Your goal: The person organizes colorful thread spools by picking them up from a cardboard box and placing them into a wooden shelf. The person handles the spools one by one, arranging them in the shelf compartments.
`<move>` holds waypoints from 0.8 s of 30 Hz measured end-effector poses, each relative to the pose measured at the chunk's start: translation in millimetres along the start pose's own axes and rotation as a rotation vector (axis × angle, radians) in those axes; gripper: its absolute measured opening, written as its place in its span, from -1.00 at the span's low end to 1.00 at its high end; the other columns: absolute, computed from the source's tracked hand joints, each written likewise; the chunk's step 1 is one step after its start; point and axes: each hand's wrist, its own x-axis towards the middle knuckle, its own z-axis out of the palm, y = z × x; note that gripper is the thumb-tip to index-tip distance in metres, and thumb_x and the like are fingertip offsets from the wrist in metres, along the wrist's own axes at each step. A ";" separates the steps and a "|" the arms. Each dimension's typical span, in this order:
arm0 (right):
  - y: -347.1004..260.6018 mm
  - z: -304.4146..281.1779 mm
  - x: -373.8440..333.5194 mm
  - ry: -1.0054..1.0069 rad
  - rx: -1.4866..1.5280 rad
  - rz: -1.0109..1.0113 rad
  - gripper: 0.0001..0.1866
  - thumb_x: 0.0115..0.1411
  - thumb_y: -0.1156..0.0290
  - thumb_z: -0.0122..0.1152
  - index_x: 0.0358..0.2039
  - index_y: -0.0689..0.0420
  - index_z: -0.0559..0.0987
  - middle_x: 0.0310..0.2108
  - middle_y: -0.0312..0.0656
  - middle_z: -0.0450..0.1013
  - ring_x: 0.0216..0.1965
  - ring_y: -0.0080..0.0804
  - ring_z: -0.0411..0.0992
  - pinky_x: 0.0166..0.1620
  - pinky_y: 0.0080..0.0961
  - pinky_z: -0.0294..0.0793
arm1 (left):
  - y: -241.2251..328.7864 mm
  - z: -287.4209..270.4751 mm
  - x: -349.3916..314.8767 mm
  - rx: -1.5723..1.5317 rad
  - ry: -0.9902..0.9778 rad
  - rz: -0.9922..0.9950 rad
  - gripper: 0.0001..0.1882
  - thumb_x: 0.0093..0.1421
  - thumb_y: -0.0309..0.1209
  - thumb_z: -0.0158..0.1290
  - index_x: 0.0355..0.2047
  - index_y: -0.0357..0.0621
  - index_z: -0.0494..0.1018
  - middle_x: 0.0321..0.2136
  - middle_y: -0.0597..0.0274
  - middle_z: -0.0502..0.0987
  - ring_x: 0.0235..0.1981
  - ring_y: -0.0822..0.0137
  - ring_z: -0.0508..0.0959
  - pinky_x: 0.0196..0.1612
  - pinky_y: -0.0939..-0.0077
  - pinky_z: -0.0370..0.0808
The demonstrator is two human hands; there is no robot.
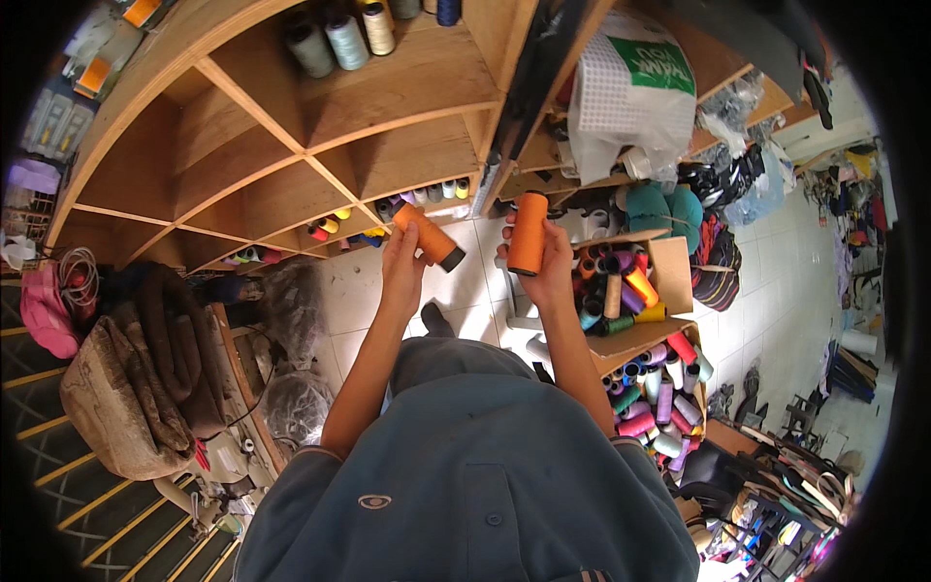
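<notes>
My left hand [404, 254] is closed round an orange thread spool [429, 238], tilted with its dark end toward the lower right. In my right hand [555, 254] is a second orange thread spool [528, 233], held nearly upright with dark rims at both ends. The two spools are apart, in front of my body and above the tiled floor. Close to my right hand stands a cardboard box [669, 267] of mixed thread spools. Below it, another heap of coloured spools [664, 400] lies beside my right arm.
Ahead rises a wooden shelf unit [388, 121] with compartments; thread spools [346, 42] stand in an upper one and others low down. A white plastic bag [630, 107] hangs at upper right. Brown cloth [145, 369] lies at left. Teal bundles [664, 213] sit behind the box.
</notes>
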 end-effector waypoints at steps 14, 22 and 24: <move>-8.2 95.7 162.8 -0.025 -0.764 -0.373 -0.49 0.14 0.51 0.24 0.07 0.18 0.27 -0.05 -0.13 0.40 -0.03 -0.42 0.39 0.04 -0.46 0.36 | 50.0 -42.3 13.2 0.175 0.056 0.149 -0.64 0.30 -0.33 0.03 0.05 -0.22 0.35 -0.17 0.29 0.47 -0.19 0.47 0.44 -0.14 0.52 0.40; -23.1 114.9 334.7 -0.075 -1.185 -0.693 -0.54 0.03 0.55 0.33 -0.05 0.22 0.38 -0.11 -0.13 0.44 -0.12 -0.38 0.46 -0.05 -0.47 0.46 | 55.8 -35.7 8.8 0.290 0.099 0.195 -0.59 0.24 -0.35 0.11 0.04 -0.28 0.36 -0.20 0.25 0.49 -0.23 0.44 0.44 -0.17 0.52 0.41; -22.5 117.2 363.6 -0.037 -1.256 -0.705 -0.55 0.04 0.54 0.32 -0.04 0.22 0.40 -0.11 -0.14 0.46 -0.13 -0.38 0.48 -0.06 -0.46 0.47 | 55.2 -34.3 8.9 0.298 0.133 0.192 -0.59 0.22 -0.38 0.12 0.04 -0.28 0.37 -0.18 0.24 0.49 -0.20 0.43 0.44 -0.13 0.50 0.42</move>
